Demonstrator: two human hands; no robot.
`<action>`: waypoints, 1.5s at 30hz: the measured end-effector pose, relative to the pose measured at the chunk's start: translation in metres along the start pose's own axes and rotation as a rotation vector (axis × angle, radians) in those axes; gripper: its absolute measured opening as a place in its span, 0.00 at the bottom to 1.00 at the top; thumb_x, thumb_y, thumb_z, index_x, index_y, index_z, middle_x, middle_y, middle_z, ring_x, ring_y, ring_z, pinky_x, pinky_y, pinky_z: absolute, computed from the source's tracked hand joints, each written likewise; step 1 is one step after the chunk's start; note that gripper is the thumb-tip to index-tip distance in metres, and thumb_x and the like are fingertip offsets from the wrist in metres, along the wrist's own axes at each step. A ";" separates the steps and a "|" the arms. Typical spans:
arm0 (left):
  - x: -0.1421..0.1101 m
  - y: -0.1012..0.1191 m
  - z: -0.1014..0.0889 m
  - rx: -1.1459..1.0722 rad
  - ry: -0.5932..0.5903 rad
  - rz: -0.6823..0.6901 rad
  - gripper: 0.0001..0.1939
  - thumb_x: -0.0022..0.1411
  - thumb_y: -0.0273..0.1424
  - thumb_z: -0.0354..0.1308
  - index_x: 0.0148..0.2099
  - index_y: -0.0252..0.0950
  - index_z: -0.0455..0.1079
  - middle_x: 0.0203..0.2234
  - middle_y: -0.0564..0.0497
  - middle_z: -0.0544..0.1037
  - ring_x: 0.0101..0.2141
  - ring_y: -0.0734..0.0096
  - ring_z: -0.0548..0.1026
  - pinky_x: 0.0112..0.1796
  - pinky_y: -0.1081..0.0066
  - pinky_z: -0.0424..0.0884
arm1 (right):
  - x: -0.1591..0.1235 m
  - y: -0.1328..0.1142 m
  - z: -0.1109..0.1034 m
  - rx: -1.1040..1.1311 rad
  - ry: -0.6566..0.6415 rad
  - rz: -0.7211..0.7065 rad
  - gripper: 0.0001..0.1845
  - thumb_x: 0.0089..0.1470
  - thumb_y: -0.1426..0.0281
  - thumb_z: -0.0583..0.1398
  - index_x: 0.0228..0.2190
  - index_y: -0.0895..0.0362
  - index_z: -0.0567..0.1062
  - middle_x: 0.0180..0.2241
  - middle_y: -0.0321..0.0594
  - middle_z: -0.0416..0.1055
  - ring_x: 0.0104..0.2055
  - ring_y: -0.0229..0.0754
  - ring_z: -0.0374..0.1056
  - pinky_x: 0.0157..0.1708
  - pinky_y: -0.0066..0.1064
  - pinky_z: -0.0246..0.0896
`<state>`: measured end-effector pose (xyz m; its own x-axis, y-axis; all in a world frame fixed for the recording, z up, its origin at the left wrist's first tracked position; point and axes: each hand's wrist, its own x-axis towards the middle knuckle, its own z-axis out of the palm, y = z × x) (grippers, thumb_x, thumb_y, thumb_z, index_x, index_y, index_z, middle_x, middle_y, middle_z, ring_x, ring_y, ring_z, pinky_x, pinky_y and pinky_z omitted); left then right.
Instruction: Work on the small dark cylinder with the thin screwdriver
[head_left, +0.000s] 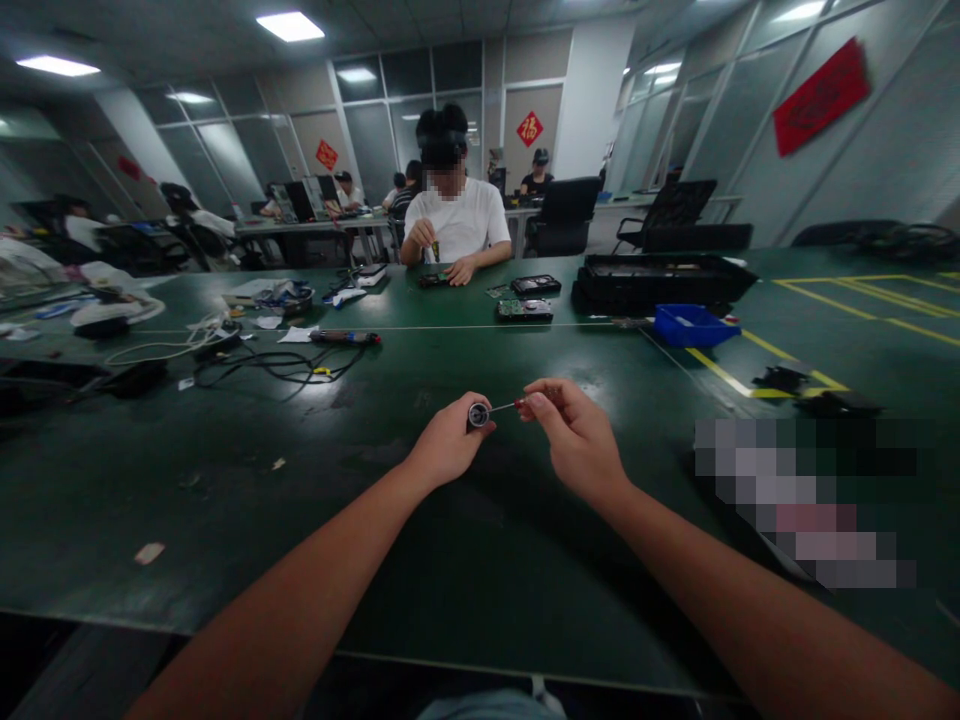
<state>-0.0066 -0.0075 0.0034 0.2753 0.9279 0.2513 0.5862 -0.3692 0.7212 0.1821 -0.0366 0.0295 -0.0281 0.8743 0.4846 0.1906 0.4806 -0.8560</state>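
Nearest, two bare forearms come up from the lower corners over the green table (480, 600), whose near edge runs along the bottom of the frame. At centre, the left hand (450, 440) is curled closed around one cylinder (478, 415), dark-sided, its round end facing the camera with a pale rim and dark inside. The right hand (574, 430), just right of it, pinches one rod (504, 407) between thumb and fingers; the rod is thin and metallic, red by the fingertips, and its tip reaches the cylinder's rim. Whether it goes inside, I cannot tell. Green surface lies between the forearms and left of the left hand, where two pale scraps (149, 553) sit apart.

At the right edge, one pixelated item (795, 500) cannot be made out. Farther, at upper left of centre, are dark cables (300, 368) and one pen-like tool (345, 338); at upper right, one blue tray (694, 325) stands before one long black case (664, 283). Two drives (525, 310) lie near the far edge, one showing a green board. Beyond, one person (457, 215) in white holds a yellowish tool (436, 250) over a dark part.
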 end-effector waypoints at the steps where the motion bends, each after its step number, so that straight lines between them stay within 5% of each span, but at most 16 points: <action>1: 0.000 0.001 0.000 -0.004 -0.007 0.003 0.09 0.64 0.32 0.58 0.47 0.40 0.68 0.35 0.52 0.76 0.32 0.70 0.74 0.34 0.70 0.67 | 0.001 0.002 0.001 0.059 0.013 0.031 0.12 0.62 0.60 0.58 0.39 0.55 0.74 0.34 0.40 0.76 0.35 0.42 0.73 0.39 0.38 0.70; 9: 0.000 0.007 -0.004 0.063 -0.033 0.034 0.09 0.62 0.30 0.59 0.46 0.40 0.69 0.38 0.50 0.76 0.38 0.66 0.74 0.39 0.68 0.68 | 0.015 0.023 -0.001 0.393 0.123 0.341 0.16 0.58 0.54 0.60 0.32 0.55 0.72 0.26 0.38 0.70 0.26 0.40 0.68 0.27 0.35 0.69; 21: -0.002 0.007 -0.003 -0.011 -0.027 -0.008 0.10 0.63 0.32 0.59 0.47 0.40 0.68 0.34 0.52 0.76 0.30 0.71 0.74 0.34 0.70 0.68 | 0.004 0.006 0.003 0.063 0.104 0.064 0.13 0.63 0.59 0.57 0.39 0.55 0.72 0.32 0.39 0.74 0.33 0.41 0.72 0.35 0.36 0.70; 29: -0.002 0.005 -0.003 -0.031 -0.023 -0.010 0.09 0.64 0.33 0.58 0.47 0.40 0.67 0.34 0.52 0.76 0.30 0.70 0.74 0.34 0.70 0.69 | 0.002 0.005 0.002 -0.003 0.120 0.073 0.12 0.64 0.60 0.56 0.40 0.56 0.71 0.33 0.40 0.74 0.33 0.42 0.73 0.36 0.38 0.70; 41: -0.001 0.001 0.000 -0.051 -0.014 -0.017 0.10 0.64 0.33 0.58 0.48 0.40 0.67 0.35 0.53 0.76 0.30 0.72 0.74 0.34 0.71 0.69 | 0.008 0.017 0.005 0.233 0.153 0.234 0.14 0.59 0.57 0.59 0.37 0.55 0.72 0.32 0.39 0.74 0.32 0.41 0.72 0.34 0.37 0.70; 45: -0.001 0.002 -0.002 -0.025 -0.016 -0.021 0.10 0.64 0.33 0.58 0.47 0.40 0.67 0.35 0.52 0.76 0.30 0.71 0.74 0.34 0.71 0.68 | 0.006 0.006 0.001 0.012 0.101 0.140 0.15 0.60 0.56 0.59 0.36 0.56 0.74 0.31 0.40 0.75 0.30 0.40 0.71 0.32 0.34 0.67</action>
<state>-0.0069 -0.0089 0.0057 0.2755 0.9344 0.2259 0.5726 -0.3482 0.7422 0.1821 -0.0278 0.0271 0.0967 0.9215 0.3760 0.1741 0.3563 -0.9180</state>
